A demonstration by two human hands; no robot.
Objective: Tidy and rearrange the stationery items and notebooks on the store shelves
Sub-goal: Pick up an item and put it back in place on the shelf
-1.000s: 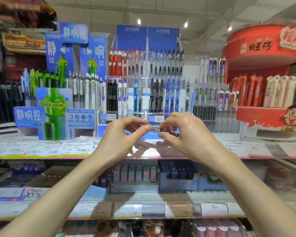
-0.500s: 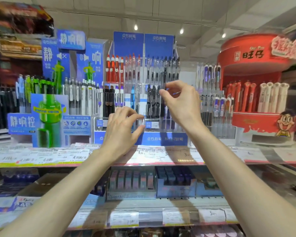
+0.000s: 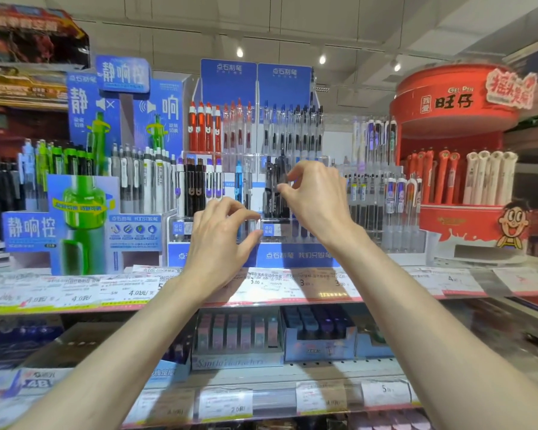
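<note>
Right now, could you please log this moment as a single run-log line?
right hand: fingers pinching among black pens in clear acrylic rack | left hand: open, empty, below rack front | shelf: blue pen display

A round red cardboard pen stand (image 3: pixel 454 100) at the shelf's right end carries black characters and a cartoon face; its pens are red (image 3: pixel 432 178) and cream-white (image 3: pixel 491 178). The blue cardboard display (image 3: pixel 255 85) mid-shelf holds red-barrelled pens (image 3: pixel 204 128) and black pens (image 3: pixel 275 187). A blue box printed with a green pen (image 3: pixel 81 218) stands left.
</note>
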